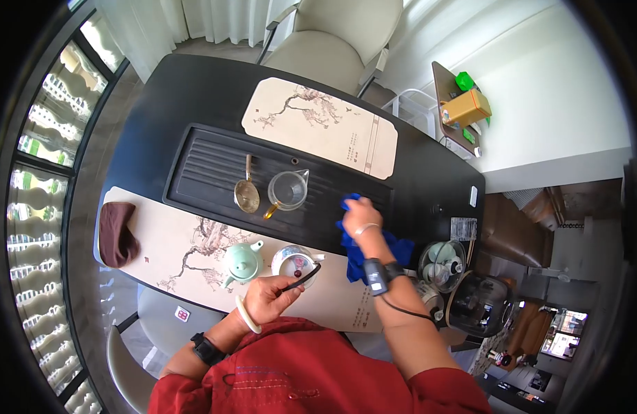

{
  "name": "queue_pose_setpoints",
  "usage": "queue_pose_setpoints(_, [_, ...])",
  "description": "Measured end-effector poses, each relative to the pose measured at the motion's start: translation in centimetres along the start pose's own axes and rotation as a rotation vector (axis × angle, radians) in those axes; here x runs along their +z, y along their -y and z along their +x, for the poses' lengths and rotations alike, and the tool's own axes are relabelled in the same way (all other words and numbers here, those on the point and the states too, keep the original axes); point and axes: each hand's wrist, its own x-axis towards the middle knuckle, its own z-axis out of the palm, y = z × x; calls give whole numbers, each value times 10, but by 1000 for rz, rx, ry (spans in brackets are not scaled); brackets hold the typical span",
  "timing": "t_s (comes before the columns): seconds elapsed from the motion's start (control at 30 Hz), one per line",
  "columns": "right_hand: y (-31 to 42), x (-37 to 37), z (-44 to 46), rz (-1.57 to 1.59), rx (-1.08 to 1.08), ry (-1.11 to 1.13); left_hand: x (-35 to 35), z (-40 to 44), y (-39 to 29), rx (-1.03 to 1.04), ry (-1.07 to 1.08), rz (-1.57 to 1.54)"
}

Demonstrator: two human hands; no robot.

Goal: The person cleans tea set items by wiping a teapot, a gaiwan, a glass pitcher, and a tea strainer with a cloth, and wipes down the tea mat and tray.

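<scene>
My left hand [268, 299] is closed around the dark handle of a white teapot [285, 257] with a painted pattern. Its top faces me, and a small dark red spot shows on it. Beside that pot stands a pale green teapot [242, 262] with its lid on. My right hand [363, 217] presses a crumpled blue cloth [355, 257] against the tray's right part, fingers closed on it. On the black ribbed tea tray [215, 148] sit a strainer [246, 196] with a handle and a clear glass pitcher [288, 190] with an amber handle.
A folded brown cloth [118, 234] lies at the left on the near printed mat [159, 228]. Another printed mat [318, 124] lies beyond the tray. At right stand a glass bowl of pale green cups [442, 262] and a dark transparent appliance [480, 303]. A chair [325, 55] faces the table.
</scene>
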Motion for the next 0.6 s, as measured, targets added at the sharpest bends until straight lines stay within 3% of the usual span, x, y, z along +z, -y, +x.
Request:
queue_pose_setpoints(0.17, [56,6,22,67,-62,134,8,13,1,106,-48,29])
queue_pose_setpoints(0.4, [-58,-16,4,-61,238,90,11,12,-1,142,-43,-32])
queue_pose_setpoints(0.5, [-48,-17,10,-56,201,77,7,11,0,151,-40,18])
queue_pose_setpoints(0.53, [-34,-6,12,30,99,-44,5,10,-2,151,-47,18])
queue_pose_setpoints(0.6, [9,4,24,66,-38,-70,1,5,-6,28,16,41])
